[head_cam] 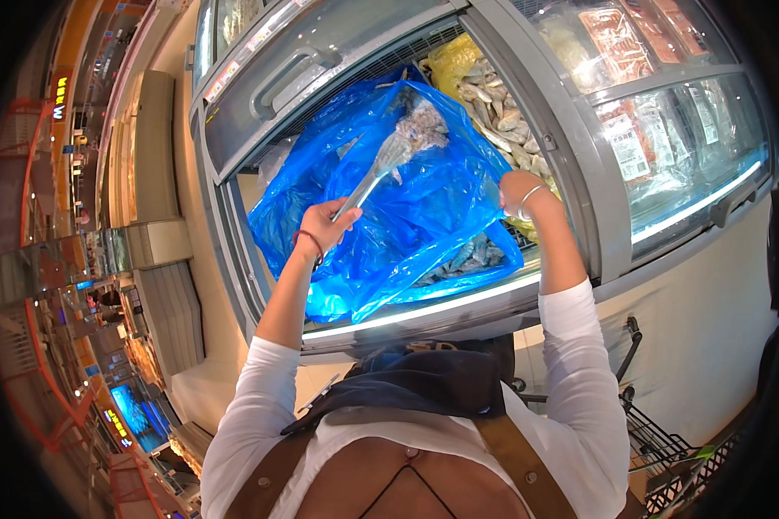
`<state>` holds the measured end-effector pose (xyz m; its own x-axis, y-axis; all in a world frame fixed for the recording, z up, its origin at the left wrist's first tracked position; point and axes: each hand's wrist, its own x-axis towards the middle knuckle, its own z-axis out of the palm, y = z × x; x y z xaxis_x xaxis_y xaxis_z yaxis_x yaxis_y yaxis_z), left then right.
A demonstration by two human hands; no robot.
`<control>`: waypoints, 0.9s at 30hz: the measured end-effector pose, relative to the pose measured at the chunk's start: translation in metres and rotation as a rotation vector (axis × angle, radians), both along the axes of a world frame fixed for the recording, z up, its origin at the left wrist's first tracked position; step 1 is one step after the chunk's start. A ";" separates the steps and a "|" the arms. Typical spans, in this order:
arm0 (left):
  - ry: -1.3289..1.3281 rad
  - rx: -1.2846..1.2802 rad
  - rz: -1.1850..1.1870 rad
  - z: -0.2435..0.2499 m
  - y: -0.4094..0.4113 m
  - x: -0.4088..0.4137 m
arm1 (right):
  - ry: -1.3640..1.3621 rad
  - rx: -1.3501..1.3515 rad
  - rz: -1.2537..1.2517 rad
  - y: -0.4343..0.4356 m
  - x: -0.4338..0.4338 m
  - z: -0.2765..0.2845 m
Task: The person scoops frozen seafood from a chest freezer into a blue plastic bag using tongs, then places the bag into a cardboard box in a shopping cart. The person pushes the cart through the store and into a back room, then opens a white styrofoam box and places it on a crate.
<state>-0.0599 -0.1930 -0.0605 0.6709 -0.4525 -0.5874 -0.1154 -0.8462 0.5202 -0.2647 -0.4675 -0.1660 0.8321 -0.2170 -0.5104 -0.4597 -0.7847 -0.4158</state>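
My left hand (pixel 326 227) grips the handle of a scoop (pixel 378 170), which points up and to the right into a large blue plastic bag (pixel 422 211). Frozen seafood (pixel 423 124) lies at the scoop's head, its exact kind unclear. At the bag's right side my right hand (pixel 522 193) holds the edge of the plastic. More greyish seafood, seemingly shrimp (pixel 470 254), shows through an opening at the bag's lower right. The bag lies inside an open chest freezer.
A yellow plastic bag (pixel 451 58) of small frozen fish (pixel 503 113) lies at the freezer's right. A glass lid with a grey handle (pixel 289 74) is at upper left. Packaged goods (pixel 668 130) fill the neighbouring freezer. A shopping cart (pixel 659 434) stands at lower right.
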 end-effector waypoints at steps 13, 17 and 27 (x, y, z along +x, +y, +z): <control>-0.382 0.372 -0.713 0.001 0.037 -0.138 | -0.041 0.127 0.023 0.000 0.005 0.018; -0.261 0.375 -0.664 0.027 0.034 -0.133 | -0.461 0.181 -0.151 0.011 -0.010 0.036; 0.125 -0.821 0.175 0.005 0.011 -0.139 | -0.372 1.192 -0.362 0.161 0.004 0.045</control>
<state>-0.1993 -0.1816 -0.0550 0.7228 -0.6636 -0.1928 0.0817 -0.1950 0.9774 -0.2611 -0.3064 -0.1212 0.9546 -0.0333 -0.2961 -0.2733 0.2977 -0.9147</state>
